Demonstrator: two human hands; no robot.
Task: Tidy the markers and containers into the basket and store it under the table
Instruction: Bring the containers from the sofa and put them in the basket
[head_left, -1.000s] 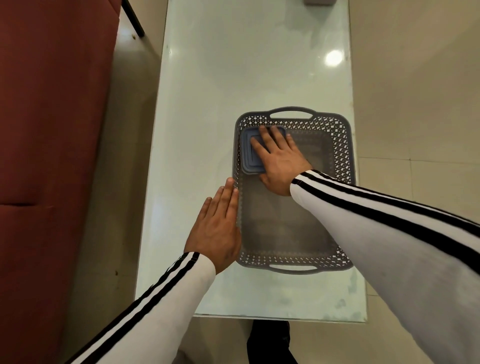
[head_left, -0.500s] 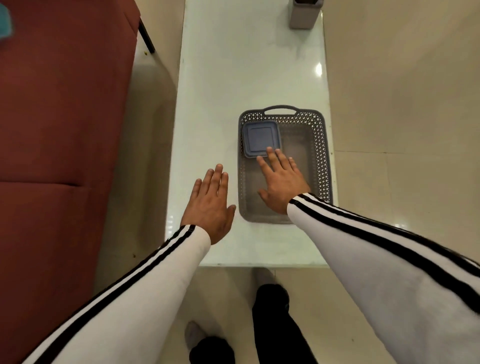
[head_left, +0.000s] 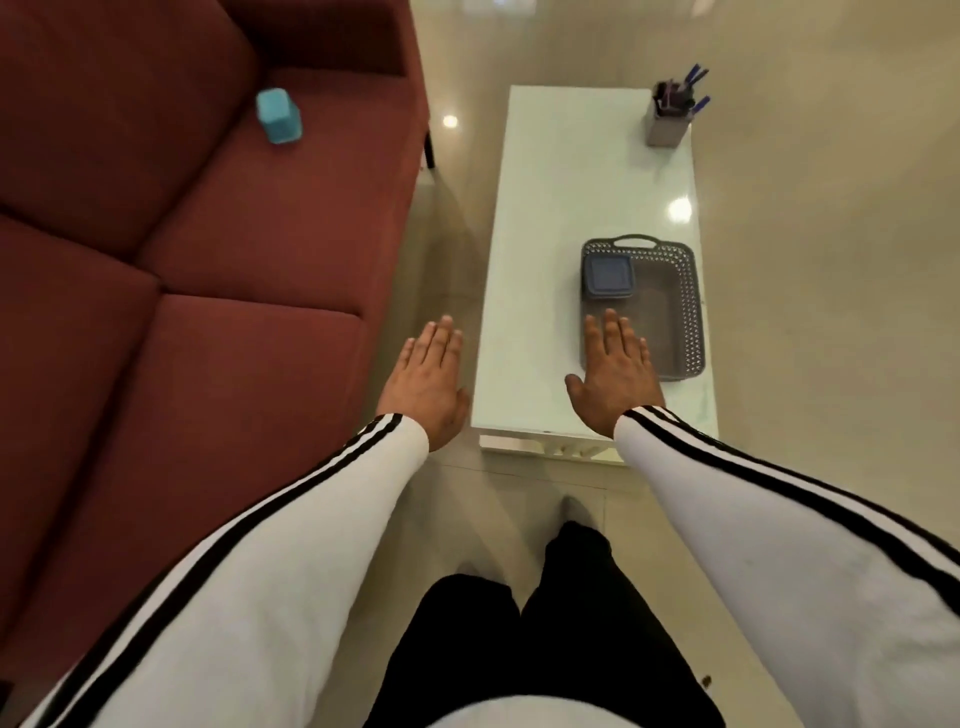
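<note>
A grey perforated basket (head_left: 691, 312) sits on the near right part of the white table (head_left: 550, 218). A square blue lidded container (head_left: 608, 277) lies in the basket's far left corner. At the table's far right corner stands a grey holder (head_left: 667, 127) with several markers (head_left: 693, 85) sticking out. My right hand (head_left: 615, 371) hovers flat and empty over the basket's near left corner. My left hand (head_left: 428, 379) is flat and empty over the floor, left of the table.
A dark red sofa (head_left: 182, 260) fills the left side, with a light blue container (head_left: 279, 115) on its seat. A narrow strip of beige floor (head_left: 447, 249) runs between sofa and table. My dark trouser legs (head_left: 545, 623) are at the bottom.
My right hand let go of the blue container and pulled back from the basket. My left hand moved off the table to the left. The view rose and drew back, showing sofa and marker holder.
</note>
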